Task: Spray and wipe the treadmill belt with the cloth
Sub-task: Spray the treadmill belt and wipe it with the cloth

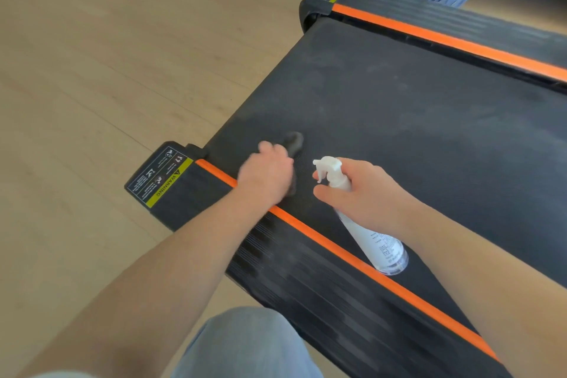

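The left hand [267, 176] is pressed down on the treadmill belt [414, 120], close to the belt's near-side edge and near its end corner, just inside the orange stripe [337, 250] that runs along that side. A dark cloth [293, 142] lies under this hand: most of it is hidden beneath the palm and fingers, with a bunched lump showing past the fingertips on the far side and a thin dark strip showing along the hand's inner edge. The hand is closed down over the cloth, fingers curled on top of it; both hand and cloth are blurred, so how the fingers lie on it cannot be told. The right hand [366, 193] is just beside the left one, further in over the belt, and is clamped around the neck of a white spray bottle [372, 238]. The bottle is tilted, its white nozzle head [326, 167] pointing toward the left hand and the cloth, its clear base toward the person and down by the orange stripe. Whether the base touches the belt cannot be told. The index finger sits at the front near the trigger, the thumb below it. The belt surface shows pale, dusty smears across its middle. Beyond the stripe is the ribbed black side rail [306, 282], and at its end a warning label [159, 176] at the treadmill's corner. The treadmill stands on a light wooden floor [107, 55], and a knee in grey-blue fabric [245, 347] shows at the bottom edge.
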